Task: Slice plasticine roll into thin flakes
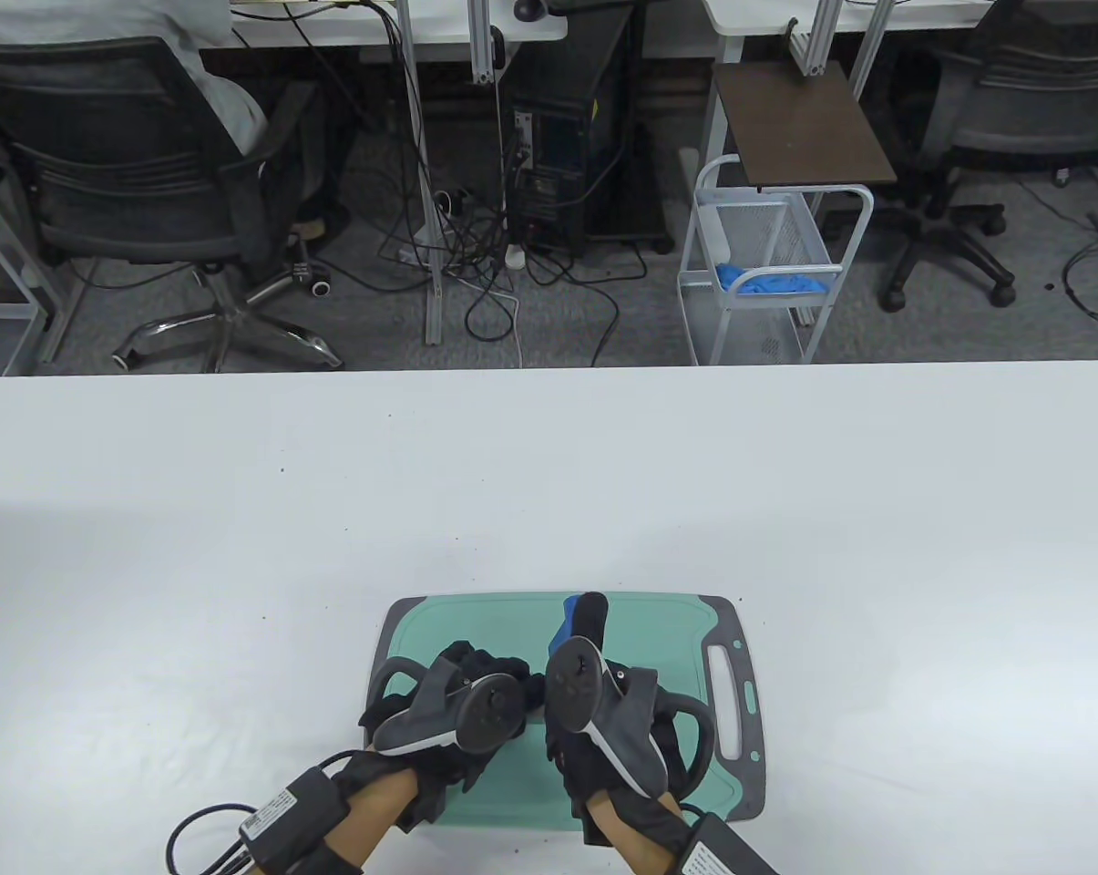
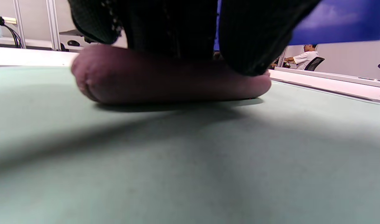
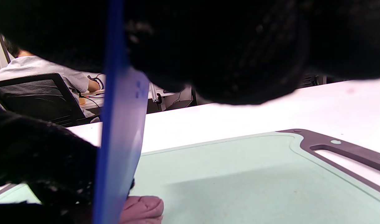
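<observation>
A pink plasticine roll point(image 2: 165, 81) lies on the teal cutting board point(image 1: 485, 620). Its end shows in the right wrist view point(image 3: 143, 210). My left hand point(image 1: 476, 679) presses down on the roll from above, its gloved fingers point(image 2: 177, 28) on top of it. My right hand point(image 1: 594, 693) grips a blue knife point(image 1: 571, 620). The blade point(image 3: 121, 140) stands on edge over the roll's right end, close beside my left fingers point(image 3: 37, 155). In the table view both hands hide the roll.
The board point(image 3: 239, 174) has a grey rim with a handle slot point(image 1: 729, 697) on its right. The white table point(image 1: 549, 474) stretches around it. Chairs, a computer tower and a white wire cart point(image 1: 767, 264) stand beyond the far edge.
</observation>
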Tool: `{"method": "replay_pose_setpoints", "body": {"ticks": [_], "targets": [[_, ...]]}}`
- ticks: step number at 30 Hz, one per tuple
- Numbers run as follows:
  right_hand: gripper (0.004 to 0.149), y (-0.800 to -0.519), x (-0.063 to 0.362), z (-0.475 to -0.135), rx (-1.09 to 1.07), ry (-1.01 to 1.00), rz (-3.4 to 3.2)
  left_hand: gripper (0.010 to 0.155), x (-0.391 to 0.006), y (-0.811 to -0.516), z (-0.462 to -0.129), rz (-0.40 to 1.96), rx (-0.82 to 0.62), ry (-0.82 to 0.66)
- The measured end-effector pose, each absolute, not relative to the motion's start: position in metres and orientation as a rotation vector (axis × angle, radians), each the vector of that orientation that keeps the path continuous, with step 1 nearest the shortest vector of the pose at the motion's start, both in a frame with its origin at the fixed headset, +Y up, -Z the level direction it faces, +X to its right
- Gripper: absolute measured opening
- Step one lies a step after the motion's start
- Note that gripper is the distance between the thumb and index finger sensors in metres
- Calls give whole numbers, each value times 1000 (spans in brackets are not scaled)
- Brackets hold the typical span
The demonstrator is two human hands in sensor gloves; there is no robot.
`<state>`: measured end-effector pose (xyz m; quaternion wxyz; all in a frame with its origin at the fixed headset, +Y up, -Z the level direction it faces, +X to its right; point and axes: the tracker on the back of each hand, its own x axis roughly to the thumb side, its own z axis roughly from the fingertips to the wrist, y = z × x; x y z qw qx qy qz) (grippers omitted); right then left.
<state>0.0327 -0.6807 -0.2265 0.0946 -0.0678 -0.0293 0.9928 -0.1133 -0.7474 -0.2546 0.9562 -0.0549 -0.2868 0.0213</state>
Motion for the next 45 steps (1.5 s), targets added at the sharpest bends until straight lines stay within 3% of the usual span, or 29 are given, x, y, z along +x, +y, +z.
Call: {"method": "replay_pose_setpoints", "body": {"ticks": [45], "targets": [[81, -706, 8, -223, -180, -147, 3096, 47, -117, -749, -259, 118, -138, -542]]}}
